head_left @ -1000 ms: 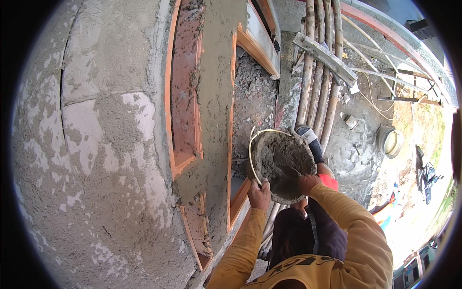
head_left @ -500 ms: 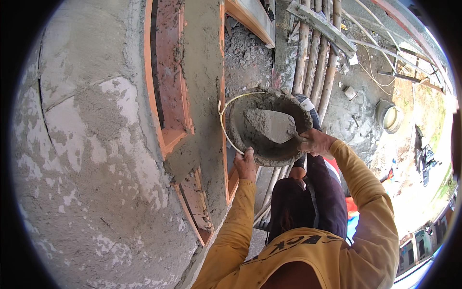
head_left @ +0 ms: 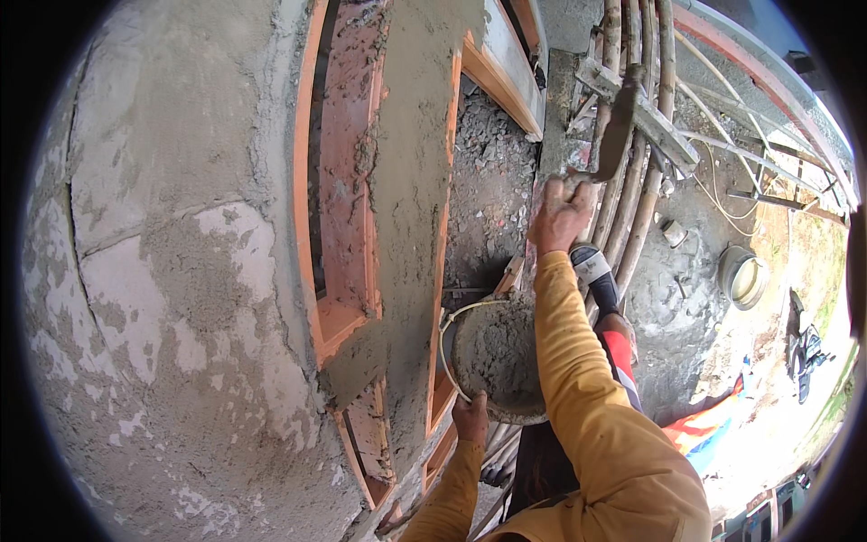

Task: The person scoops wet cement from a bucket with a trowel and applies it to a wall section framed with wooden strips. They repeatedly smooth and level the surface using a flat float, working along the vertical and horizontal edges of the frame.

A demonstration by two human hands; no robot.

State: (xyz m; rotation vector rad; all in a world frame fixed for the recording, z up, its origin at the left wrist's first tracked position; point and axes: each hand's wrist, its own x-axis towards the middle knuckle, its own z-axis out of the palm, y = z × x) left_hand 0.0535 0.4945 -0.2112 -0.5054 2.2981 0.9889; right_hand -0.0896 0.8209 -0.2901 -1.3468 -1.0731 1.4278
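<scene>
A bucket of wet grey mortar (head_left: 495,348), with a pale loop handle, is at the lower middle, partly hidden behind my right arm. My left hand (head_left: 470,417) is closed on the bucket's near left side, at the pale handle. Above the bucket, over the poles, my right hand (head_left: 561,212) grips a trowel (head_left: 616,135) raised with its dark blade toward the top. To the left runs a band of fresh grey mortar (head_left: 414,126) between orange frames (head_left: 308,181).
A patchy concrete wall (head_left: 172,316) fills the left. Wooden poles (head_left: 662,163) with a mortar-stained board (head_left: 675,143) across them lie at right, under my foot (head_left: 596,271). Rubble (head_left: 492,163), a round container (head_left: 742,275) and metal framework (head_left: 768,154) are also around.
My right hand and trowel, earlier inside the bucket, have risen up and away over the poles. The bucket has moved lower in view, with my left hand still on it.
</scene>
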